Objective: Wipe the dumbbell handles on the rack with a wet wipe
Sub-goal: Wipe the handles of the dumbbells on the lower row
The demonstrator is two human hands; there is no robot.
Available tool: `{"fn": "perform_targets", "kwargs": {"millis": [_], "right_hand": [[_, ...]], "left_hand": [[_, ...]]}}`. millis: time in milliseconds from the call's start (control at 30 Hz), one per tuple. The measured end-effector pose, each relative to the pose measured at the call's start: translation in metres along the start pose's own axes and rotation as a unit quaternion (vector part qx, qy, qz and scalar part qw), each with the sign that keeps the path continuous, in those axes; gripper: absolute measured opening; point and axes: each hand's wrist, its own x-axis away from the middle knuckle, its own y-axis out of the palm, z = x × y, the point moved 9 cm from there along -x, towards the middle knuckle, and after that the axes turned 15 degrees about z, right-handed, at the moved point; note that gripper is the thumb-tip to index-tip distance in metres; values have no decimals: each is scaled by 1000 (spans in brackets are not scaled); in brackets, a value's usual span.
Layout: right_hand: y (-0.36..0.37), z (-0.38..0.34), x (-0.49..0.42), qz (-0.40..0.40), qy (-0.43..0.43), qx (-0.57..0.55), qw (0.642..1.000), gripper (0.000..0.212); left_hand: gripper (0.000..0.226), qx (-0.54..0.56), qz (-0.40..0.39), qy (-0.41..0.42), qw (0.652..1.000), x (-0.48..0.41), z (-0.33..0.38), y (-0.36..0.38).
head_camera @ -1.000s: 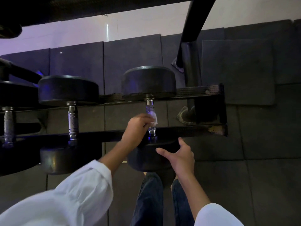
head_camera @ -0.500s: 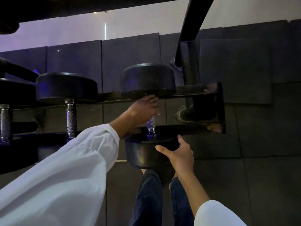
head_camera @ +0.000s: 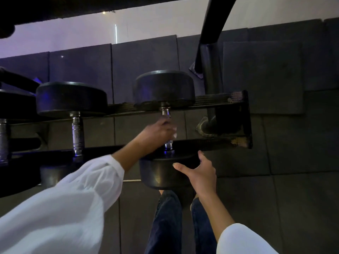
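White wet wipe (head_camera: 174,130) shows as a small pale corner at the fingers of the left hand (head_camera: 157,132), which is curled round the metal handle (head_camera: 166,112) of the dumbbell (head_camera: 164,88) and clamps the wipe against it. Bare metal of the handle shows just above and just below this hand. The right hand (head_camera: 201,173) is apart from the left one, nearer to the person, with the fingers spread and relaxed; its thumb lies over the near weight head (head_camera: 157,173), at that head's right side.

This dumbbell lies across the two rails of the rack (head_camera: 220,101), one head beyond each rail. To the left of the left hand a second dumbbell (head_camera: 71,98) lies the same way, its handle (head_camera: 78,132) bare, with a clear gap between the two. Further left only a third handle (head_camera: 3,136) is seen at the border.

To the right of the right hand the rails end at a worn end plate (head_camera: 246,118), and past it lie only dark floor mats (head_camera: 286,153). A black post (head_camera: 211,61) stands beyond the rack.
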Motion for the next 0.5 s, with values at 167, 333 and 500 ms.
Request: {"fn": "perform_targets", "kwargs": {"millis": [167, 333, 500], "right_hand": [[-2, -1, 1, 4, 1, -1, 1000, 96], [0, 1, -3, 11, -5, 2, 1000, 98], [1, 4, -2, 14, 1, 0, 1000, 100]], "left_hand": [[22, 236, 167, -288, 913, 16, -34, -35], [22, 406, 303, -702, 501, 45, -78, 10], [30, 530, 58, -750, 392, 65, -24, 51]]}}
